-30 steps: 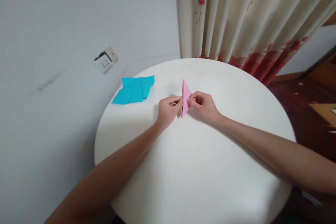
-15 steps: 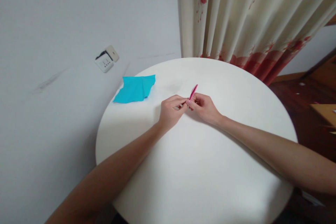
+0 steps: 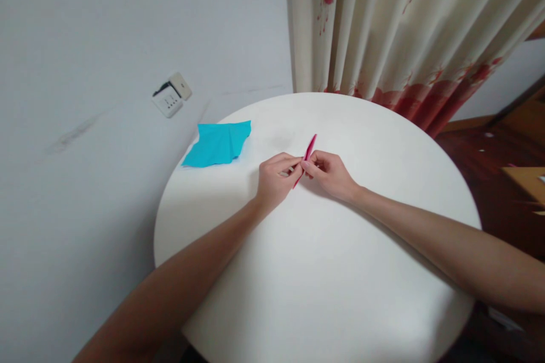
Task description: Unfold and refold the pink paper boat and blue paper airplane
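Observation:
A narrow piece of folded pink paper [image 3: 310,147] is pinched between my two hands above the middle of the white table. My left hand [image 3: 276,178] grips it from the left with thumb and fingers. From the right, my right hand [image 3: 330,173] holds it between thumb and forefinger, the fingertips of both hands close together. One end of the paper points up and away; a thin lower tip shows below the fingertips. The fingers hide its middle part. A creased sheet of blue paper [image 3: 217,144] lies on the table to the left of my hands.
The round white table [image 3: 332,272] stands against a pale wall [image 3: 106,28] with a socket [image 3: 168,101] on it. A cream and red curtain [image 3: 383,28] hangs behind the table. A wooden piece of furniture [image 3: 525,181] stands at the right over a dark floor.
The pink paper has turned a little between my fingers, and its lower tip now shows below my left fingertips. Both hands stay nearly in place.

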Available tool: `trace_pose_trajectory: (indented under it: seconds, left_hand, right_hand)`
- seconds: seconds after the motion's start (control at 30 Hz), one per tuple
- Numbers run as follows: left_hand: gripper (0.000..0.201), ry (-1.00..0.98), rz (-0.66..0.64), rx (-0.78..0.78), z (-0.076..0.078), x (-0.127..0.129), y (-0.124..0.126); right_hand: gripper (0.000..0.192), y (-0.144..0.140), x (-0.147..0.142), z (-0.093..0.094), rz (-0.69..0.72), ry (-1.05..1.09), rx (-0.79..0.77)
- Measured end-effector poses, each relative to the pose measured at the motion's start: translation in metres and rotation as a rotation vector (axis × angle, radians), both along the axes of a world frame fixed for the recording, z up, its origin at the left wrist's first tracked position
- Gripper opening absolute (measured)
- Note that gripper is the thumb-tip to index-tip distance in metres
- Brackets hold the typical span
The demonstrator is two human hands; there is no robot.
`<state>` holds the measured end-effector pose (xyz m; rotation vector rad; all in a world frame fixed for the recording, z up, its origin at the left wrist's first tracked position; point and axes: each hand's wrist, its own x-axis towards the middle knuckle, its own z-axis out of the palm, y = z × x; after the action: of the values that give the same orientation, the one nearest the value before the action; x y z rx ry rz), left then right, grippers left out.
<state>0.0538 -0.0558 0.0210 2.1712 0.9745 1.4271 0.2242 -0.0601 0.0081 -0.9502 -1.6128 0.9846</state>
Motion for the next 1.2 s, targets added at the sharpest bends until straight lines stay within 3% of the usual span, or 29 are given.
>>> trace_pose_trajectory:
  seconds: [0.13, 0.53, 0.87, 1.03, 1.2]
  left_hand:
    - [0.015, -0.012, 0.007, 0.067, -0.003, 0.0, 0.003]
    - [0.012, -0.013, 0.054, 0.072, 0.001, 0.0, 0.003]
    - [0.006, 0.032, 0.137, -0.094, -0.003, 0.0, 0.006]
    - [0.019, 0.065, 0.031, -0.242, -0.009, 0.003, 0.007]
    - [0.025, 0.145, 0.011, -0.279, -0.009, 0.003, 0.004]
  right_hand:
    - [0.038, 0.0, 0.0, 0.0, 0.001, -0.011, 0.016]
    - [0.03, -0.002, 0.001, 0.005, -0.029, -0.075, 0.049]
    - [0.025, -0.002, 0.001, 0.002, -0.14, -0.111, 0.034]
    - [0.023, -0.003, 0.001, 0.003, -0.055, -0.164, 0.035]
    - [0.024, -0.004, 0.002, 0.004, 0.012, -0.192, 0.03]
